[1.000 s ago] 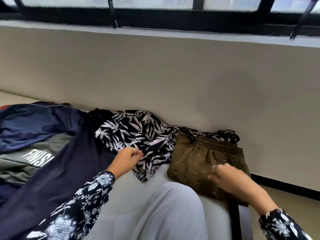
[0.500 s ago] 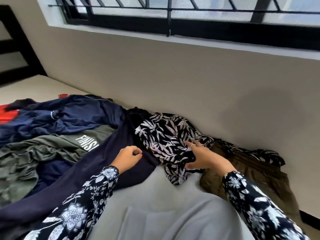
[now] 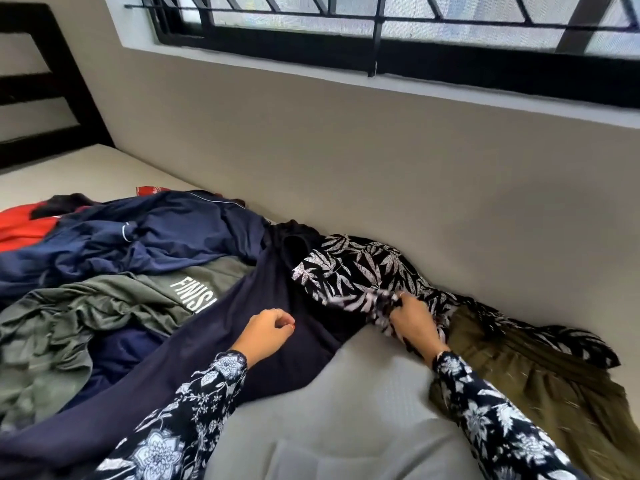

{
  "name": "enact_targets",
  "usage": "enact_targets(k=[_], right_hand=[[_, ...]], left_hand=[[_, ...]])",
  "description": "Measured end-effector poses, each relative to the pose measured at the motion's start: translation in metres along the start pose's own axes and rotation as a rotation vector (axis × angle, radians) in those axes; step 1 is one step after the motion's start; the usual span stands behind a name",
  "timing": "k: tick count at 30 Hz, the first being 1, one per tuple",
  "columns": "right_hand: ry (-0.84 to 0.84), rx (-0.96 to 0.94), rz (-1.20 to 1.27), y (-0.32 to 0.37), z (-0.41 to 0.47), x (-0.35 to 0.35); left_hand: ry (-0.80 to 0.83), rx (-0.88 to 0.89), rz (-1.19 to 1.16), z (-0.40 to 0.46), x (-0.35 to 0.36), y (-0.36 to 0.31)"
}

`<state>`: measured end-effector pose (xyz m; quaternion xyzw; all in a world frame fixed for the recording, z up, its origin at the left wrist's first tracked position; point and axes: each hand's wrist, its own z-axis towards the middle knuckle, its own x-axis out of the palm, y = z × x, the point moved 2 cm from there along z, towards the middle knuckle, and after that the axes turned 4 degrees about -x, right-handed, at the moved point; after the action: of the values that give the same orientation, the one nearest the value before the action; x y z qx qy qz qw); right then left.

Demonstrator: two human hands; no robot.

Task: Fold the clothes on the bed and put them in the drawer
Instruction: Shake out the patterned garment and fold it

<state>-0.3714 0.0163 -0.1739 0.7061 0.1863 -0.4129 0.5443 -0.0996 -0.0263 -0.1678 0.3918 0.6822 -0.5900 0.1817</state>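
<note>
Black-and-white leaf-print fabric is bunched in my right grip [image 3: 414,322]: the fingers are curled into the leaf shirt [image 3: 356,271] at its near edge, and that bit of cloth is blurred. From the grip the shirt runs up and back to the wall [image 3: 346,161], with a strip of it trailing off to the right along the wall's foot. Just right of that grip, touching the shirt, lies an olive garment [image 3: 540,386], crumpled.

My left grip [image 3: 266,332] sits loosely curled, holding nothing that I can see, resting on a long navy garment [image 3: 214,358] that stretches from under it down to the near left. Beyond and left of this grip is a grey-green shirt [image 3: 79,323] with white capitals; I can read "FINIS", and the rest is tucked under the navy cloth. Further back lies a blue jacket [image 3: 156,237] with thin white piping, and at the far left something red [image 3: 24,226]. A small red scrap [image 3: 150,190] with white writing peeks out behind the jacket; the writing is too small to read.

All of it lies on the bed [image 3: 346,410], bare and pale grey between my two patterned sleeves. No drawer is in view.
</note>
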Motion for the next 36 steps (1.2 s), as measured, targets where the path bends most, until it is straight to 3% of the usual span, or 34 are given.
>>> enact_targets(k=[3, 6, 19, 24, 32, 36], right_hand=[[-0.160, 0.099, 0.431, 0.017, 0.022, -0.031], [-0.179, 0.081, 0.704, 0.047, 0.036, -0.062], [-0.026, -0.450, 0.760, 0.271, 0.002, -0.170], [0.021, -0.567, 0.975, 0.362, -0.036, -0.180], [0.228, -0.898, 1.115, 0.481, -0.114, -0.187], [0.271, -0.922, 1.219, 0.494, -0.138, -0.191]], left_hand=[[-0.007, -0.006, -0.027, 0.000, -0.007, 0.002], [-0.018, -0.015, -0.050, -0.006, -0.017, 0.010], [-0.125, 0.006, -0.202, -0.044, -0.097, 0.030], [-0.183, -0.023, -0.283, -0.067, -0.136, 0.052], [-0.375, 0.052, -0.444, -0.096, -0.224, 0.072], [-0.531, 0.180, -0.452, -0.106, -0.255, 0.061]])
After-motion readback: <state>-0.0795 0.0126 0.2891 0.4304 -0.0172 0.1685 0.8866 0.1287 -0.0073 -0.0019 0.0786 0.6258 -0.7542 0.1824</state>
